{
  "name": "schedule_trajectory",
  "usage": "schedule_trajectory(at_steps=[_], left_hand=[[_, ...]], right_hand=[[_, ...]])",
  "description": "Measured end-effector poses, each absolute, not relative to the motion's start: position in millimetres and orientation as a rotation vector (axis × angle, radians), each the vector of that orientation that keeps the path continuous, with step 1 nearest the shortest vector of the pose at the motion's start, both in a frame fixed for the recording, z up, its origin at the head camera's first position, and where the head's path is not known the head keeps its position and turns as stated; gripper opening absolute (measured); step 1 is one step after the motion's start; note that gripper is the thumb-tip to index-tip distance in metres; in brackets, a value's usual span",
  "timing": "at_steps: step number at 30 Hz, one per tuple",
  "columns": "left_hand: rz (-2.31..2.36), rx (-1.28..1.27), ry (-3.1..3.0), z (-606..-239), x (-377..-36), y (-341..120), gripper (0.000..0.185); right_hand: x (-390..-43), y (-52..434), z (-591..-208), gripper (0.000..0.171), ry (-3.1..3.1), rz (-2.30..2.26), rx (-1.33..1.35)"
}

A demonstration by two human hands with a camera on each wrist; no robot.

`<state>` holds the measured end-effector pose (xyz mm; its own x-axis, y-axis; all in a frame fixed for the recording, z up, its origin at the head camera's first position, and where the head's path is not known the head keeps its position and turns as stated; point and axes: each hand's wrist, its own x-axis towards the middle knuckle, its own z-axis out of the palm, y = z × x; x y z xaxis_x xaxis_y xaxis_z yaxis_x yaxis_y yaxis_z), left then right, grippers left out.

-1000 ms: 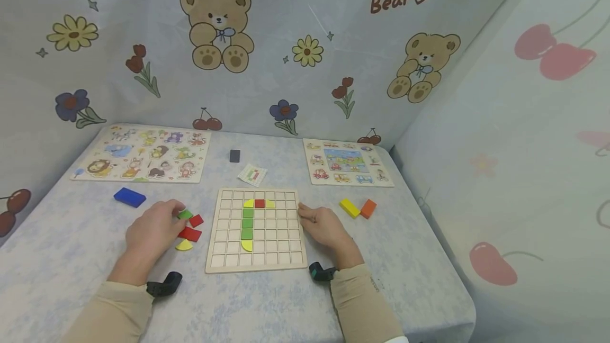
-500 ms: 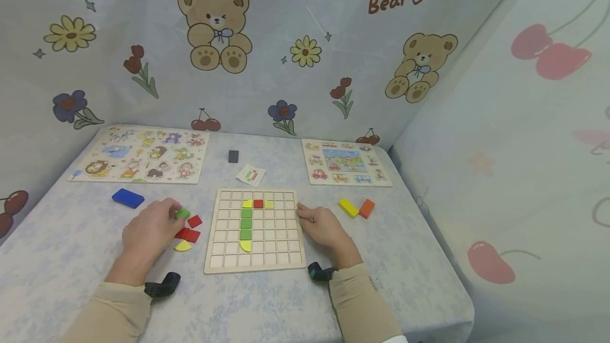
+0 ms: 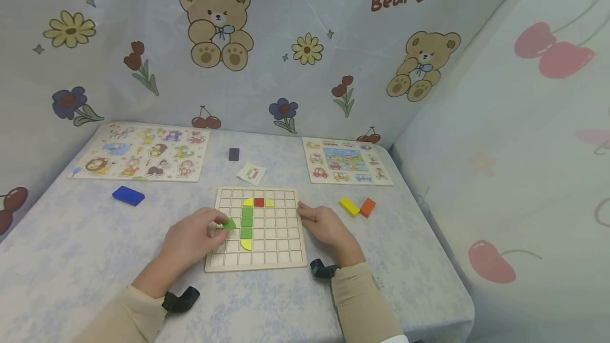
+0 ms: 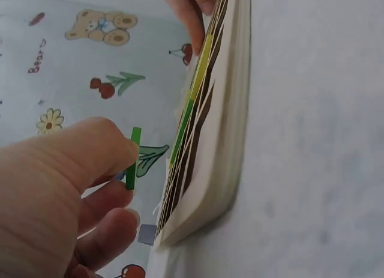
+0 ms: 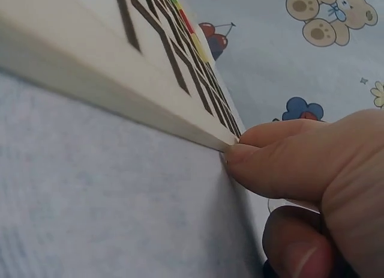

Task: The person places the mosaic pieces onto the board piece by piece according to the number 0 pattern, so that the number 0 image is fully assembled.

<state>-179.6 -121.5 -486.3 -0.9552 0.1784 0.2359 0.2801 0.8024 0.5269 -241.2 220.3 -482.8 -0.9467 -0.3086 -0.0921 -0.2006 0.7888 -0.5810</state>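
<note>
The thumb and fingers of my left hand (image 3: 193,234) pinch a green square tile (image 4: 134,158), held over the left part of the wooden grid board (image 3: 281,253). In the left wrist view the tile stands on edge, clear of the board. Set in the board are a column of green tiles (image 3: 247,221), a red tile (image 3: 259,202) and yellow quarter-round pieces (image 3: 246,244). My right hand (image 3: 329,229) holds the board's right edge between thumb and index finger, as the right wrist view shows up close. The loose red and yellow pieces are hidden behind my left hand.
A blue block (image 3: 128,196) lies at the left, yellow (image 3: 349,206) and orange (image 3: 367,207) blocks at the right. Behind the board are a pattern card (image 3: 252,173), a small dark rectangle (image 3: 234,154), an animal puzzle (image 3: 143,152) and a vehicle puzzle (image 3: 348,160).
My left hand has picked up the green tile from beside the loose pieces and carried it right, over the board's left side. The right hand stays at the board's edge.
</note>
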Motion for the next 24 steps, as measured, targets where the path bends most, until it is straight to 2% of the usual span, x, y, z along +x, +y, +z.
schedule_trajectory(at_steps=[17,24], left_hand=[[-0.725,-0.809,-2.645,-498.8,-171.3,-85.7,0.017],[-0.658,-0.871,-2.665,-500.9,-171.1,-77.2,0.013]], right_hand=[[-239.9,221.4,-481.2,0.043,2.789,-0.902,-0.382],[-240.0,218.7,-480.5,0.042,2.787,-0.907,-0.381]])
